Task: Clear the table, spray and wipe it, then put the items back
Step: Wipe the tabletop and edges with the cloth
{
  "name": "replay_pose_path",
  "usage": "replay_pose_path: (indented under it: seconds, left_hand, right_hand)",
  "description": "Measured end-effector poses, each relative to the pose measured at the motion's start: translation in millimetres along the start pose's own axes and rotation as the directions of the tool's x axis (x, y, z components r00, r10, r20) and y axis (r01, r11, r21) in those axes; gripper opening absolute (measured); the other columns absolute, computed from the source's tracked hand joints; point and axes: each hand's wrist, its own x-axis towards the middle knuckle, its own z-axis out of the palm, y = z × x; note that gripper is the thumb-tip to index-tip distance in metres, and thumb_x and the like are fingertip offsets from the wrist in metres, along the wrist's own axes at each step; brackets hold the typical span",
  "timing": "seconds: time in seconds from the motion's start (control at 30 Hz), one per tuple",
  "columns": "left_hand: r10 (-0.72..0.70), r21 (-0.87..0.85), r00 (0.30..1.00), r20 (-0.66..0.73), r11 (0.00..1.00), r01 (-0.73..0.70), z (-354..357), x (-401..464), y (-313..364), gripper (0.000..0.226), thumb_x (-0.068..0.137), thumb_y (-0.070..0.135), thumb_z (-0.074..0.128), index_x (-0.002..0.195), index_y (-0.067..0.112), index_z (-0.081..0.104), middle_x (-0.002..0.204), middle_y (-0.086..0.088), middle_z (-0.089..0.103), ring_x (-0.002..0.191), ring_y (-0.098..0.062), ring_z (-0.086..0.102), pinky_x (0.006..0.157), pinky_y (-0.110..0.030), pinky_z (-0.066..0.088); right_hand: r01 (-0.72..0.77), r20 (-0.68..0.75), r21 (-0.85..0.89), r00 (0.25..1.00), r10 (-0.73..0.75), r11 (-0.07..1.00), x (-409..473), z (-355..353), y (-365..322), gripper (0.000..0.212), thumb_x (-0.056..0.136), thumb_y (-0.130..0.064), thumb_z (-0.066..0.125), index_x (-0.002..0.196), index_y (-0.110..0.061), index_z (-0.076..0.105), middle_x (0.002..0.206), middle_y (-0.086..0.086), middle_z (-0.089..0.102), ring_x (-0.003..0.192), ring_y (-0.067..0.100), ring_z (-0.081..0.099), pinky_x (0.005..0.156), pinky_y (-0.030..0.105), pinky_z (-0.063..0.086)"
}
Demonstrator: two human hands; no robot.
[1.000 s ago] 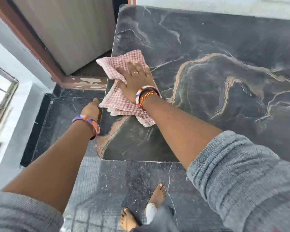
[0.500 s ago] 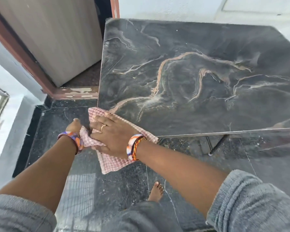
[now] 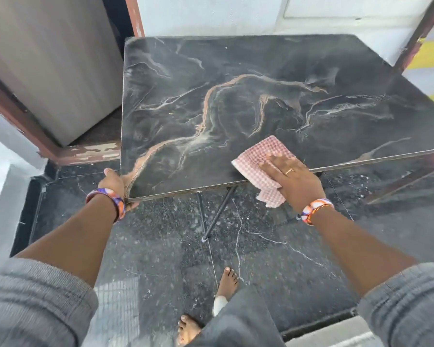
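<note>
Dark speckled floor [image 3: 273,259] with white cracks, white wall [image 3: 211,13] behind, door [image 3: 48,58] with a red-brown frame at left. Table [image 3: 273,71] has a black marble-look top with orange and white veins, bare except for the cloth.

Cloth [image 3: 261,156]: pink-white check, crumpled, lying at the table's near edge, right of centre. One corner hangs off the edge past the wrist. Right hand [image 3: 295,181] lies flat on it, fingers spread, palm pressing down, ring on one finger, bangles at the wrist.

Left hand [image 3: 114,182] grips the table's near-left corner, thumb on the side edge, fingers curled under. Purple-orange bangle on that wrist.

Around: thin black table legs [image 3: 216,214] cross under the top, ending on the floor. Bare feet [image 3: 227,279] below, one partly behind grey clothing. Grey sleeves [image 3: 35,304] pushed up both forearms.

Obstructions: nothing on the top in the cloth's way. A dark pole [image 3: 416,33] crosses the far-right corner.

Hard to read: table's right side is cut off by the frame. Left fingertips hidden under the top. Colourful stripes at far right, can't tell what they are.
</note>
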Motion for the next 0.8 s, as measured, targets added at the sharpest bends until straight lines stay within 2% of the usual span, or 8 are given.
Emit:
replay_pose_path:
  seconds: [0.1,0.17,0.23,0.33,0.43,0.5,0.63,0.8]
  left_hand:
    - [0.034,0.056,0.999,-0.037,0.998,-0.032,1.6,-0.6,0.2,0.055,0.097,0.044,0.019,0.139,0.014,0.037,0.145,-0.004,0.042,0.130,-0.029,0.044,0.103,-0.051,0.041]
    - [0.108,0.212,0.991,-0.082,0.973,-0.089,1.2,2.0,-0.6,0.050,0.100,0.031,0.024,0.140,0.003,0.033,0.145,-0.013,0.040,0.129,-0.032,0.044,0.104,-0.050,0.041]
    - [0.192,0.392,0.981,-0.036,0.906,-0.162,2.1,5.2,-0.4,0.045,0.099,0.017,0.032,0.138,-0.006,0.031,0.141,-0.026,0.041,0.126,-0.039,0.046,0.102,-0.048,0.042]
    - [0.240,0.643,0.969,-0.051,0.750,-0.152,-2.7,8.5,7.1,0.041,0.097,0.015,0.039,0.125,-0.014,0.044,0.127,-0.035,0.050,0.118,-0.046,0.049,0.100,-0.046,0.039]
    - [0.290,0.839,0.957,0.017,0.517,-0.171,-7.1,4.1,14.3,0.029,0.091,0.008,0.047,0.110,-0.011,0.058,0.114,-0.029,0.062,0.108,-0.041,0.058,0.091,-0.041,0.046]
    - [0.351,0.909,0.936,0.033,0.380,-0.175,-6.8,-2.6,20.0,0.029,0.084,0.001,0.051,0.111,-0.007,0.060,0.113,-0.023,0.064,0.107,-0.036,0.061,0.090,-0.037,0.049]
    - [0.417,0.874,0.909,-0.021,0.449,-0.186,2.1,-5.3,45.2,0.034,0.084,-0.009,0.046,0.116,-0.016,0.053,0.123,-0.032,0.056,0.116,-0.043,0.054,0.098,-0.044,0.043]
    - [0.367,0.623,0.917,-0.153,0.757,-0.199,16.6,0.0,82.4,0.042,0.099,0.007,0.023,0.127,-0.021,0.037,0.138,-0.039,0.036,0.130,-0.047,0.035,0.110,-0.049,0.024]
  right_hand:
    - [-0.309,0.025,-0.019,0.951,0.309,0.951,-19.7,2.4,32.3,0.066,0.084,-0.002,0.051,0.145,-0.021,0.031,0.152,0.007,0.031,0.139,0.028,0.030,0.116,0.038,0.016]
    - [-0.364,0.056,-0.015,0.929,0.365,0.931,-18.3,4.3,30.1,0.063,0.089,-0.004,0.044,0.146,-0.021,0.025,0.154,0.008,0.025,0.142,0.027,0.023,0.117,0.034,0.010]
    - [-0.331,0.060,-0.041,0.941,0.333,0.943,-15.3,3.5,17.8,0.063,0.091,-0.004,0.040,0.148,-0.022,0.020,0.156,0.008,0.021,0.143,0.025,0.020,0.117,0.033,0.009]
    - [-0.198,0.074,0.003,0.978,0.197,0.980,-2.4,2.0,-18.7,0.066,0.091,-0.002,0.040,0.148,-0.025,0.015,0.157,0.007,0.017,0.145,0.024,0.016,0.118,0.035,0.008]
    - [-0.030,0.097,0.083,0.995,0.022,0.996,19.8,0.6,-66.5,0.064,0.092,-0.011,0.043,0.148,-0.025,0.016,0.157,0.007,0.016,0.145,0.026,0.016,0.119,0.038,0.007]
    - [0.045,0.116,0.140,0.991,-0.062,0.989,35.2,-1.3,-95.5,0.060,0.093,-0.031,0.043,0.148,-0.024,0.020,0.157,0.008,0.018,0.144,0.028,0.016,0.118,0.040,0.005]
    - [-0.137,0.120,0.267,0.987,0.108,0.954,57.4,-6.0,-131.3,0.070,0.089,-0.064,0.020,0.147,-0.026,0.020,0.157,0.006,0.018,0.145,0.034,0.009,0.117,0.044,-0.001]
    - [-0.403,0.229,0.279,0.909,0.347,0.871,85.2,-4.1,-121.1,0.076,0.085,-0.066,0.020,0.149,-0.027,0.007,0.159,0.002,0.001,0.145,0.032,-0.005,0.115,0.046,-0.011]
